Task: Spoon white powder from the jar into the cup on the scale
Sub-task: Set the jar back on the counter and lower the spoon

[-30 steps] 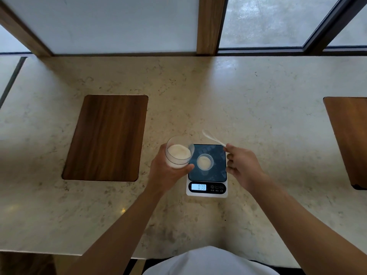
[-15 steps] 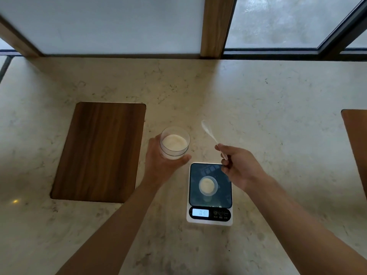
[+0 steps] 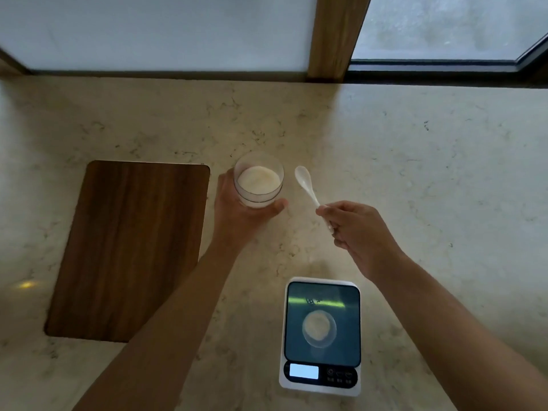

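My left hand (image 3: 237, 215) is wrapped around a clear jar (image 3: 258, 185) holding white powder, far from the scale and near the wooden inlay's right edge. My right hand (image 3: 355, 229) pinches the handle of a small white spoon (image 3: 305, 182); its bowl points up and away, just right of the jar, and looks empty. A small clear cup (image 3: 319, 328) with some white powder stands in the middle of the dark platform of a white digital scale (image 3: 321, 336), close to me. The scale's display (image 3: 303, 371) glows, its digits unreadable.
Everything rests on a pale marble counter (image 3: 415, 173). A dark wooden rectangular inlay (image 3: 130, 247) lies at the left. A window with a wooden post (image 3: 338, 37) runs along the counter's far edge.
Both hands have moved away from the scale toward the far side of the counter, taking the jar and the spoon along. The view has shifted, so the scale now sits lower in frame.
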The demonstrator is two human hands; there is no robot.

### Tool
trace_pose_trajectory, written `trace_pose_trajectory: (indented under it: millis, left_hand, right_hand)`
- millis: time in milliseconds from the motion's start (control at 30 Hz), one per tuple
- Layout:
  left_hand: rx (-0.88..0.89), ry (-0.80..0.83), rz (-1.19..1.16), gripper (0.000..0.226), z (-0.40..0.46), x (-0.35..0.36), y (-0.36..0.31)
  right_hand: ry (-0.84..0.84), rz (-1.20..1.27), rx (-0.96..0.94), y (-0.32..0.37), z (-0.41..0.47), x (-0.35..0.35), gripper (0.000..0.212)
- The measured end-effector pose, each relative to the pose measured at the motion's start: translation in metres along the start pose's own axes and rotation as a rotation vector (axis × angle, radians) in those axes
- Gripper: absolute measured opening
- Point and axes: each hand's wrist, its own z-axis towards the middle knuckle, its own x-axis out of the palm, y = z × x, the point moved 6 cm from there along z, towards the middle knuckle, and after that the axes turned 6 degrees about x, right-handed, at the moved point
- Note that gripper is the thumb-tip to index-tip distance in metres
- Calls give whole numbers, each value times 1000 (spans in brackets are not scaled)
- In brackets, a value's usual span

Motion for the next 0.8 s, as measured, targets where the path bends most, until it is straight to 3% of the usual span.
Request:
trace_pose_trajectory:
  millis: [400,800]
  left_hand:
    - [-34,-48,-124,90,58,7,29]
    - [-19,-74,-118,90,55,7,37]
  right_hand:
    - [-2,-55,24,6,45,13,14]
    - [-15,-16,24,2,34,8,14]
